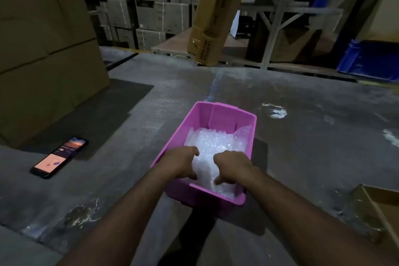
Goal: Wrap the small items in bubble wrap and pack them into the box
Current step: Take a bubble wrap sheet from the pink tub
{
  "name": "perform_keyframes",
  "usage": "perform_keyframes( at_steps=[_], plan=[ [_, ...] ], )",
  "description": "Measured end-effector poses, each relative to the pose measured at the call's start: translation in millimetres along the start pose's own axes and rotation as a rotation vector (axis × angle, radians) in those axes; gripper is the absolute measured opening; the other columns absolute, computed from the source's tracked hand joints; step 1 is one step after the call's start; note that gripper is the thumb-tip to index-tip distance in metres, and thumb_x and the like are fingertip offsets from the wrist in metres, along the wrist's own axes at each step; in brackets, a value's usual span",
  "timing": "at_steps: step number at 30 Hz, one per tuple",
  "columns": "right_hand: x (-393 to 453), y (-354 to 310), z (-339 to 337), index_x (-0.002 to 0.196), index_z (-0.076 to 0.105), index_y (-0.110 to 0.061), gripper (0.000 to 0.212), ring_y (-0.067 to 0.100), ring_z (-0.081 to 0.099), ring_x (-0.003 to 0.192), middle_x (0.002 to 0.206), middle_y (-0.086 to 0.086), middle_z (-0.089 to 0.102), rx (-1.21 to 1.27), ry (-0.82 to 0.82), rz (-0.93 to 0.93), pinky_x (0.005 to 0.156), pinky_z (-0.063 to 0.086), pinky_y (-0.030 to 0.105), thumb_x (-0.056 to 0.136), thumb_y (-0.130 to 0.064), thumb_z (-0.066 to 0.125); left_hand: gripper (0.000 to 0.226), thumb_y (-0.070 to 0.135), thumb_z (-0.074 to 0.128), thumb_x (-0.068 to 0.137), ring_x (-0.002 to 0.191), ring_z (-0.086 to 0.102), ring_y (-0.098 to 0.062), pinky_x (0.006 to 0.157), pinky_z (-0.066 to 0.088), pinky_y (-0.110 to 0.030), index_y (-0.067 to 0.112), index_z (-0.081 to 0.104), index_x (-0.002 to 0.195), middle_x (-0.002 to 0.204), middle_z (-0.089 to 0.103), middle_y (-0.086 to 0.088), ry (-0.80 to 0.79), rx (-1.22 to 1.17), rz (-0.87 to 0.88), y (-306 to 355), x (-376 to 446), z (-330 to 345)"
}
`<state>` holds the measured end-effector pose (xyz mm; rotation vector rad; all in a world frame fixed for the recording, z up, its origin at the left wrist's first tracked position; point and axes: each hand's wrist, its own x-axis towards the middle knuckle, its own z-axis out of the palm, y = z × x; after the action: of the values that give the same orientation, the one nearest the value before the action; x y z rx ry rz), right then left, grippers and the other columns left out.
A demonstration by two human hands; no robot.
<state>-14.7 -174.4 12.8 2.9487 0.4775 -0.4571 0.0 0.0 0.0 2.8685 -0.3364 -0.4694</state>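
Observation:
A pink plastic box (218,112) stands on the concrete floor in front of me. It is filled with clear bubble wrap (218,140); whatever lies inside the wrap is hidden. Both my hands are inside the near half of the box. My left hand (182,162) grips a bubble-wrapped bundle (204,169) from the left, fingers curled around it. My right hand (232,167) grips the same bundle from the right, fingertips pressing down into the wrap.
A phone (59,156) with a lit screen lies on the floor to the left. Large cardboard cartons (43,54) stand at the left. An open cardboard box (380,207) sits at the right edge. Shelving, a leaning long carton (216,13) and a blue bin (371,58) are behind.

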Motion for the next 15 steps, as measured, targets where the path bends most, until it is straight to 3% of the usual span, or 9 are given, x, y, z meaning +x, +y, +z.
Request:
perform_keyframes(
  at_steps=[3,5,11,15],
  plan=[
    [7,-5,5,0.1,0.064,-0.012,0.017,0.023,0.064,0.082,0.097,0.006,0.067,-0.047,0.061,-0.01,0.064,0.047,0.033,0.085,-0.013,0.072,0.082,0.038,0.088,0.075,0.116,0.061,-0.02,0.091,0.05,-0.032,0.027,0.045,0.144,0.133,0.063,0.004,-0.067,0.01,0.001,-2,3,1],
    [9,-5,9,0.097,0.066,-0.014,0.019,0.023,0.065,0.081,0.094,0.004,0.068,-0.032,0.088,0.016,0.064,0.049,0.033,0.084,-0.001,0.061,0.079,0.037,0.087,0.077,0.111,0.063,-0.018,0.083,0.047,-0.029,0.026,0.045,0.143,0.127,0.066,0.007,-0.085,-0.001,0.012,-1,5,0],
    [-2,15,-5,0.098,0.072,-0.026,0.012,0.016,0.063,0.087,0.099,-0.008,0.068,0.329,0.338,0.049,0.071,0.05,0.032,0.095,-0.025,0.06,0.093,0.04,0.094,0.065,0.124,0.056,-0.017,0.103,0.048,-0.037,0.027,0.047,0.144,0.139,0.056,0.007,0.002,-0.09,0.111,-3,-4,-11],
    [-16,28,-14,0.097,0.07,-0.025,0.011,0.01,0.06,0.094,0.101,-0.009,0.066,0.617,0.533,0.025,0.084,0.049,0.033,0.098,-0.026,0.059,0.086,0.039,0.093,0.067,0.122,0.056,-0.013,0.104,0.048,-0.034,0.026,0.052,0.141,0.136,0.058,0.01,0.071,-0.222,0.181,-7,-8,-15]
  ],
)
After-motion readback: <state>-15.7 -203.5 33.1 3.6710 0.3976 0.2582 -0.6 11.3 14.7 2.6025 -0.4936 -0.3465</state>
